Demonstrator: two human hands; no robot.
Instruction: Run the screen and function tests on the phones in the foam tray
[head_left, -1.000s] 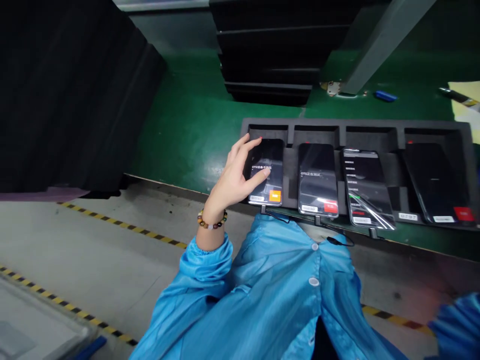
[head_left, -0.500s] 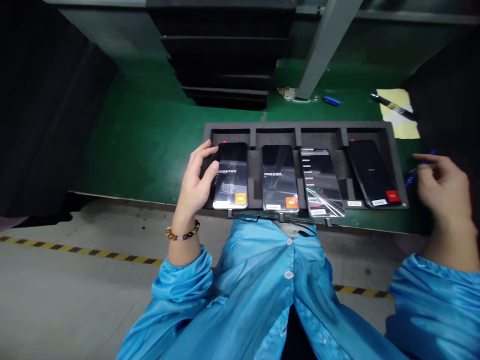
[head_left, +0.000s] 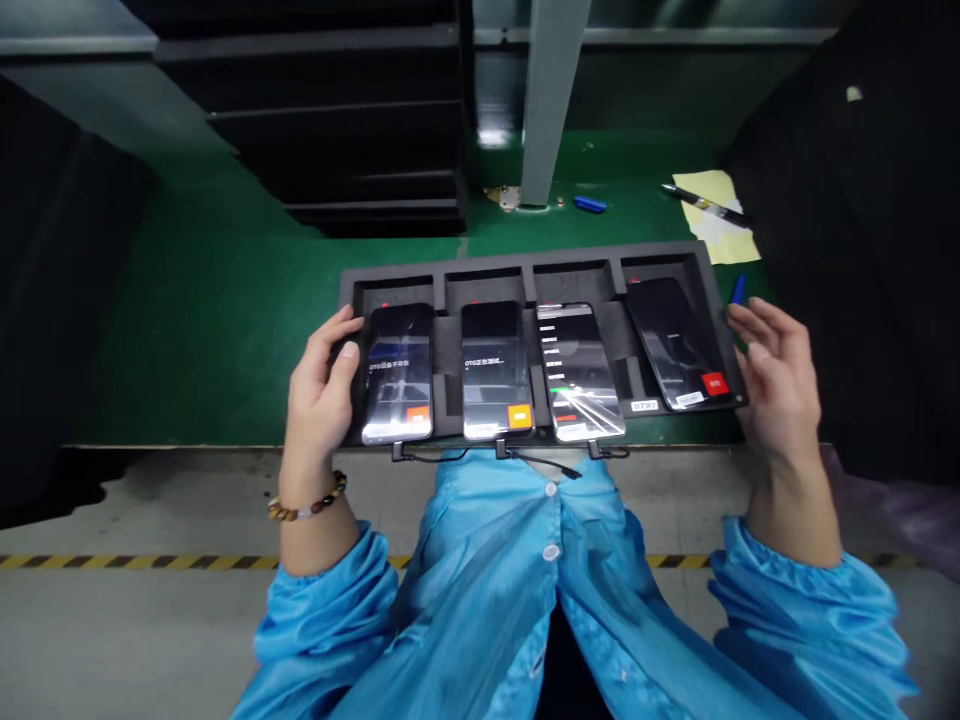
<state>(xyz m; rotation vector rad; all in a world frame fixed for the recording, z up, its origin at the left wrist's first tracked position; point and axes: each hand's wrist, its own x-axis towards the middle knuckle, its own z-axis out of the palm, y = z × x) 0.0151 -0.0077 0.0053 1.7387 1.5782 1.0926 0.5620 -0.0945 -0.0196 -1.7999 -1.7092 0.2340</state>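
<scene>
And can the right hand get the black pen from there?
Probably yes. The right hand is at one end of the tray, and the pen lies uncovered on the yellow paper beyond. Only a small blue thing lies between, and looks easy to pass over.

Scrn txt & label on far-R phone too sm., illegible

Looks like electronics factory: green workbench at 9 o'clock, tray of phones center, two showing OTG test text, hazard-striped floor tape at 8 o'clock.
</scene>
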